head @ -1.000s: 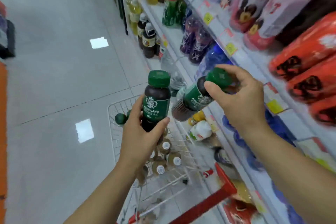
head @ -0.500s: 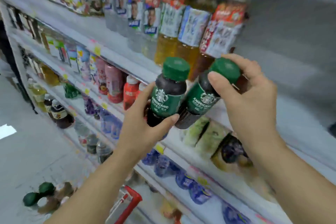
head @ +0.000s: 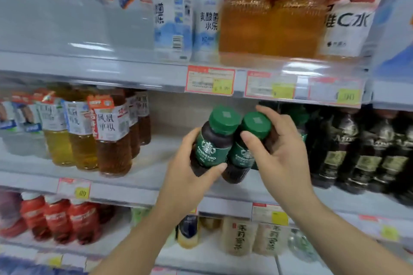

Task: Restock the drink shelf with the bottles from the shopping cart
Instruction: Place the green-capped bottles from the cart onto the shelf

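Right now both hands carry one coffee bottle each, held in front of the middle shelf (head: 156, 163). Left hand (head: 187, 176) wraps the body of the left Americano bottle (head: 211, 140), thumb across the label. Right hand (head: 279, 152) grips the right Americano bottle (head: 242, 152) from its 3 o'clock side, fingers curled behind the cap, thumb on the shoulder. The bottles touch side by side, long axes tilted, green caps toward 1 o'clock, bases toward 7.

Key relation: the bare stretch of shelf lies just behind and below the bottles, toward 11 o'clock from the left hand. Left hand looks nearer the gap; right hand is nearer the dark bottle row (head: 357, 152) at 3 o'clock, where more green caps show behind its fingers.

Obstacles: tea bottles (head: 111, 136) at 9 o'clock and the price-tag rail (head: 210, 80) at 12 o'clock overhead, so headroom is likely tight. Bottles probably need righting before set-down. Cart not in view.
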A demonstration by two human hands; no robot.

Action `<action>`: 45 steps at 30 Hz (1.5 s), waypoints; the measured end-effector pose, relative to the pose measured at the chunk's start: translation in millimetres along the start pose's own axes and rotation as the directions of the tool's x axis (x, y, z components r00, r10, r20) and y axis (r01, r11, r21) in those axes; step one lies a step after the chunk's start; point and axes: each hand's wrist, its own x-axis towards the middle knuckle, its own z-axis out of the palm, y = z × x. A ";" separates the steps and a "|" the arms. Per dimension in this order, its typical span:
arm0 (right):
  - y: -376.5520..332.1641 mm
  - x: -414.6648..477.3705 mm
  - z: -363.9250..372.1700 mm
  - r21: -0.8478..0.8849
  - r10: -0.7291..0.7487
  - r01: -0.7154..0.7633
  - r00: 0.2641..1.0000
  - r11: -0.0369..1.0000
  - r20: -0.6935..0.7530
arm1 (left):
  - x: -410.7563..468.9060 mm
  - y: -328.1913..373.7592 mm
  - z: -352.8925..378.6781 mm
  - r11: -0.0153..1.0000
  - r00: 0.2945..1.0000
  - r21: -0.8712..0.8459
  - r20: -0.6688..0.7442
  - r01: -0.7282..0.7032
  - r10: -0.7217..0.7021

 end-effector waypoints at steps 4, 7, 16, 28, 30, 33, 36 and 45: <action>19.3 5.4 1.2 -0.045 0.080 -0.084 0.994 0.995 -0.068 | 13.7 -7.5 17.3 0.998 0.998 -0.034 0.024 0.056 -0.055; 27.6 12.0 1.1 -0.081 0.144 -0.154 0.983 0.985 -0.112 | 22.9 -11.3 28.8 0.993 0.994 -0.062 0.043 0.102 -0.100; 57.4 4.4 -0.8 -0.334 0.075 -0.069 0.997 0.940 0.004 | 24.9 -24.0 48.1 0.977 0.976 -0.059 0.082 0.206 -0.201; 83.2 -6.5 -29.0 -0.634 -0.230 0.170 0.973 0.755 -0.014 | 21.6 -21.6 39.9 0.965 0.949 -0.075 0.213 0.252 -0.232; 72.7 -14.1 -38.3 -0.359 -0.171 0.159 0.985 0.920 -0.004 | 17.7 -13.0 46.5 0.977 0.961 -0.066 0.205 0.201 -0.184; 59.0 -25.4 -51.1 -0.121 -0.025 0.037 0.995 0.992 0.101 | 13.7 -0.6 66.3 0.991 0.967 -0.060 0.231 0.122 -0.105; 56.5 -25.3 -63.4 -0.026 0.068 -0.066 0.990 0.998 0.126 | 13.9 5.7 86.4 0.995 0.968 -0.054 0.241 0.084 -0.069; 72.6 -12.0 -76.1 -0.040 0.113 -0.109 0.989 0.993 0.097 | 20.9 0.4 116.1 0.968 0.986 0.248 0.168 -0.040 -0.002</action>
